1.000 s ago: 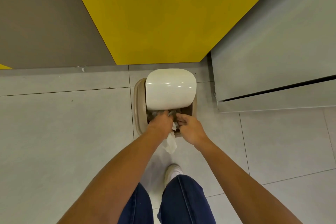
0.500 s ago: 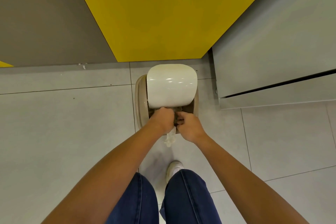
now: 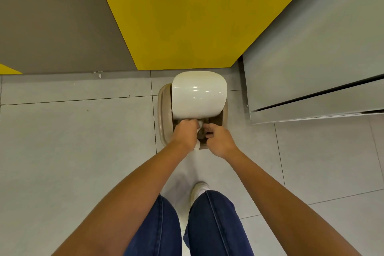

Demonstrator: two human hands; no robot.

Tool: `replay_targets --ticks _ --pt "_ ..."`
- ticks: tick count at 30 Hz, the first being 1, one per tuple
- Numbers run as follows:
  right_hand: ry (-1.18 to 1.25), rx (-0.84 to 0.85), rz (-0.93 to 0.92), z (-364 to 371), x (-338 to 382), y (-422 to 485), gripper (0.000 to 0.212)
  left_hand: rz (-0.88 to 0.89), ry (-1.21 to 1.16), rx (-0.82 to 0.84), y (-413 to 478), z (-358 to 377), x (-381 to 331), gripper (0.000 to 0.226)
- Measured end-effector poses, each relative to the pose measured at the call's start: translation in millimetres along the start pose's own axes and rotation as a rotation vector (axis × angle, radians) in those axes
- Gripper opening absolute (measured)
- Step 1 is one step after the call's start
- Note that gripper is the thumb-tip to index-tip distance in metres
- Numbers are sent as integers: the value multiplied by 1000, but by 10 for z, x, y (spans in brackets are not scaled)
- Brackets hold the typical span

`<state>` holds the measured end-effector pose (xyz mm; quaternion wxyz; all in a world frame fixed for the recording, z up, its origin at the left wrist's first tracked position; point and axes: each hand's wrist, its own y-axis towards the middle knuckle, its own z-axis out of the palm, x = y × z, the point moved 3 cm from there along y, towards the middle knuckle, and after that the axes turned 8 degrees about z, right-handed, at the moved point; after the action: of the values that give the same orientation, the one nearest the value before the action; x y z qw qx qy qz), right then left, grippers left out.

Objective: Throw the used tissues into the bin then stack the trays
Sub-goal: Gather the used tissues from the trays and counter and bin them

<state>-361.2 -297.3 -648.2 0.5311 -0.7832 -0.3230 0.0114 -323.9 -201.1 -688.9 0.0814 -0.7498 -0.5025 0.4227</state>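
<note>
A beige pedal bin (image 3: 162,110) stands on the floor against the wall, its cream lid (image 3: 199,93) raised. Both my hands are over its opening. My left hand (image 3: 185,134) grips crumpled white tissue (image 3: 200,125), with a corner of it showing below the palm at the bin's near rim. My right hand (image 3: 218,139) hovers just to the right with fingers curled, its fingertips close to the tissue; whether it holds any tissue is hidden. No trays are in view.
A yellow and grey wall panel (image 3: 187,16) rises behind the bin. A grey cabinet (image 3: 311,68) stands to the right of it. Pale floor tiles (image 3: 72,151) spread to the left. My legs in blue jeans and a white shoe (image 3: 199,190) are below.
The tissue that hung below my hands has been drawn up into the bin opening. My right hand has moved slightly away from my left.
</note>
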Motion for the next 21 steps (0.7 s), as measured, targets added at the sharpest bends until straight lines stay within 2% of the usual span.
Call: replay_targets --ticks 9,21 --pt "-67 3 -15 -115 232 -543 53 45 -45 -102 -639 -565 -151 45" --pt "-64 -87 -151 -566 1131 -2086 39 69 -151 -295 -2017 -1926 -690 26"
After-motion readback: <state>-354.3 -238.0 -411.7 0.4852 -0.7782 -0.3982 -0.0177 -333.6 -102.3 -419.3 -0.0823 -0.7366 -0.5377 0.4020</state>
